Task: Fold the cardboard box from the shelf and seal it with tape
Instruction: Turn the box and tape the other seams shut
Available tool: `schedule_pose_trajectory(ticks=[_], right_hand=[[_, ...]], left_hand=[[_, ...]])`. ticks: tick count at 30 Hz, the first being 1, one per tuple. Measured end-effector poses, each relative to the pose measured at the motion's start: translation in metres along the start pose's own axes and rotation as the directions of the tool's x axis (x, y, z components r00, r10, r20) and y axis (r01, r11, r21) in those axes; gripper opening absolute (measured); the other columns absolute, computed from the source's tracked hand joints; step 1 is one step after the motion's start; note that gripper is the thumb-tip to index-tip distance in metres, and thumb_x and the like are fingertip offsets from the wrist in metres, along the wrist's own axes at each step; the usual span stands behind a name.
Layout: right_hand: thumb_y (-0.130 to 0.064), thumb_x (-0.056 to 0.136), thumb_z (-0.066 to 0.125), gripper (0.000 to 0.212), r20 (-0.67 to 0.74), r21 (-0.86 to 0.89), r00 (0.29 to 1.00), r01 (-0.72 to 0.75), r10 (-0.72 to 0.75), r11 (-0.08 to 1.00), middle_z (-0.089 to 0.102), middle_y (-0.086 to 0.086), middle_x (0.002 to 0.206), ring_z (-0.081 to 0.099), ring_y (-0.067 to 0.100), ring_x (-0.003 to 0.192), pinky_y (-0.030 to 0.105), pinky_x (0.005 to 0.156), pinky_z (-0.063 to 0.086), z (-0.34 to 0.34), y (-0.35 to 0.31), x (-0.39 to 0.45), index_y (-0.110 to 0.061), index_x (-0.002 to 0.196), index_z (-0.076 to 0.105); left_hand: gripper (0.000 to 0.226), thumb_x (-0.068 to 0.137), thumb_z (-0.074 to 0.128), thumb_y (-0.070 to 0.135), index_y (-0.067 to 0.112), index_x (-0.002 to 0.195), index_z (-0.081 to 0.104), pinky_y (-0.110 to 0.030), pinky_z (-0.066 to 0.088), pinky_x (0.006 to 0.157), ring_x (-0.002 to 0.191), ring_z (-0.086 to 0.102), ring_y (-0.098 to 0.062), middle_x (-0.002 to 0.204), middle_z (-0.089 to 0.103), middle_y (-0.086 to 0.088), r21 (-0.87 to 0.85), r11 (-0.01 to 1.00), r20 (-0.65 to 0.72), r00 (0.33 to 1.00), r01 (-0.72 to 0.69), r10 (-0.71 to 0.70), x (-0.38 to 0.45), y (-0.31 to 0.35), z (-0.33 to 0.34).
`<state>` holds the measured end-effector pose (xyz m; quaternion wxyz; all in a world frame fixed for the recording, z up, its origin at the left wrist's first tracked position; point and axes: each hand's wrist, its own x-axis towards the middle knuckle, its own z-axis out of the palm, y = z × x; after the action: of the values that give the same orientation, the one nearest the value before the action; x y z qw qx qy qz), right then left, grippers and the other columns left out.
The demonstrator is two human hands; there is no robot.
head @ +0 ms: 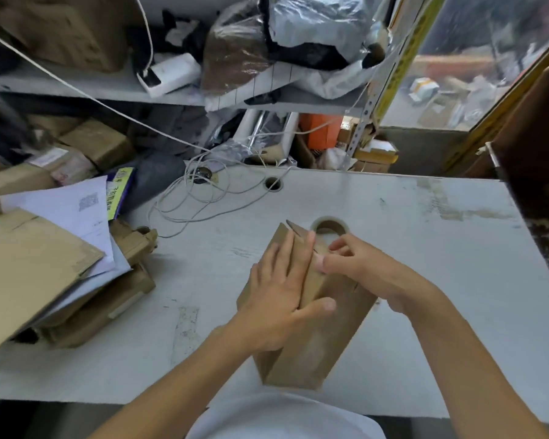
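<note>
A long brown cardboard box (301, 350) lies on the white table (425, 236), its far end pointing away from me. My left hand (279, 289) lies flat on the box's top flaps, fingers spread, thumb pressed along the middle seam. My right hand (358, 267) rests on the right flap near the far end, fingers curled and pinching at the flap's edge. A roll of brown tape (328, 228) lies flat on the table just beyond the box, partly hidden by my right fingers.
Flattened cardboard (29, 274) and papers pile up at the table's left. Grey cables (197, 198) loop near a cable hole (273, 184). A cluttered shelf (171, 93) with bags rises behind. A dark brown object (539, 172) stands at the right edge.
</note>
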<state>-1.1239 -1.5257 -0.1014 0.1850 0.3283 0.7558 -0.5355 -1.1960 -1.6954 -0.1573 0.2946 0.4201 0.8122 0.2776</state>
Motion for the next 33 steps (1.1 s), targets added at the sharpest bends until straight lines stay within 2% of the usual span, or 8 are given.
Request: schedule_pose_trajectory(ticks=[3,6,9,14,17,22,30,33], right_hand=[[-0.048,0.066,0.065,0.061,-0.105,0.251,0.988,0.139,-0.116,0.958,0.06,-0.008,0.121,0.065,0.008,0.099,0.031,0.083,0.053,0.015,0.016,-0.006,-0.034,0.124,0.051],[-0.039,0.056,0.067,0.079,-0.202,0.394,0.936,0.348,-0.289,0.851,0.054,-0.013,0.131,0.064,-0.001,0.103,0.022,0.077,0.054,0.035,0.033,-0.012,-0.039,0.132,0.048],[-0.033,0.053,0.065,0.088,-0.217,0.414,0.899,0.438,-0.381,0.798,0.055,-0.003,0.135,0.063,0.013,0.112,0.022,0.078,0.054,0.056,0.049,-0.013,-0.04,0.139,0.044],[-0.012,0.064,0.069,0.065,-0.243,0.429,0.918,0.392,-0.314,0.814,0.048,-0.003,0.142,0.052,0.013,0.127,0.03,0.096,0.051,0.068,0.068,-0.006,-0.02,0.124,0.044],[-0.013,0.072,0.084,0.059,-0.359,0.392,0.92,0.301,-0.157,0.869,0.057,-0.001,0.12,0.058,0.004,0.107,0.013,0.073,0.054,0.069,0.072,-0.003,-0.012,0.113,0.042],[0.004,0.079,0.073,0.071,-0.484,0.283,0.868,0.274,-0.11,0.919,0.055,-0.013,0.115,0.06,0.011,0.104,0.02,0.073,0.053,0.073,0.101,0.011,-0.032,0.123,0.032],[-0.001,0.082,0.072,0.072,-0.478,0.224,0.871,0.247,-0.114,0.943,0.054,-0.011,0.115,0.058,0.01,0.104,0.021,0.076,0.052,0.087,0.119,0.022,-0.038,0.123,0.027],[0.002,0.083,0.068,0.071,-0.473,0.227,0.874,0.243,-0.111,0.943,0.054,-0.019,0.112,0.06,0.008,0.104,0.03,0.082,0.055,0.086,0.123,0.021,-0.036,0.129,0.029]], left_hand=[[0.097,0.065,-0.012,0.092,0.048,0.151,-0.017,-0.051,-0.004,0.122,0.152,-0.016,-0.018,0.166,-0.019,0.006,-0.011,0.984,-0.192,0.965,0.179,-0.177,-0.004,-0.011,0.0],[0.089,0.083,0.022,0.08,0.035,0.157,0.004,-0.05,0.014,0.119,0.152,0.005,-0.027,0.167,0.001,-0.006,-0.197,0.894,-0.411,0.794,0.402,-0.448,-0.01,-0.02,-0.005],[0.096,0.082,0.053,0.071,0.026,0.156,0.011,-0.05,0.039,0.109,0.133,0.044,-0.028,0.153,0.037,-0.002,-0.605,0.711,-0.387,0.647,0.359,-0.657,-0.009,-0.043,-0.018],[0.101,0.059,0.084,0.049,0.025,0.145,0.037,-0.041,0.053,0.097,0.117,0.06,-0.019,0.132,0.059,0.003,-0.73,0.67,-0.376,0.741,0.132,-0.556,-0.02,-0.07,-0.025],[0.078,0.062,0.087,0.027,0.028,0.131,0.05,-0.026,0.054,0.087,0.119,0.057,-0.014,0.131,0.056,0.002,-0.676,0.736,-0.398,0.824,0.032,-0.402,-0.023,-0.071,-0.013],[0.083,0.074,0.081,0.0,0.026,0.143,0.043,-0.001,0.044,0.084,0.116,0.052,-0.004,0.129,0.045,0.005,-0.519,0.855,-0.411,0.871,0.019,-0.268,-0.016,-0.077,0.014],[0.086,0.077,0.082,0.011,0.02,0.147,0.033,0.002,0.037,0.084,0.116,0.041,-0.002,0.137,0.039,0.006,-0.332,0.936,-0.375,0.895,0.113,-0.241,-0.014,-0.087,0.039],[0.096,0.077,0.082,0.012,0.02,0.153,0.024,-0.015,0.037,0.1,0.122,0.037,-0.003,0.141,0.038,0.006,-0.326,0.935,-0.354,0.899,0.14,-0.258,-0.015,-0.088,0.041]])
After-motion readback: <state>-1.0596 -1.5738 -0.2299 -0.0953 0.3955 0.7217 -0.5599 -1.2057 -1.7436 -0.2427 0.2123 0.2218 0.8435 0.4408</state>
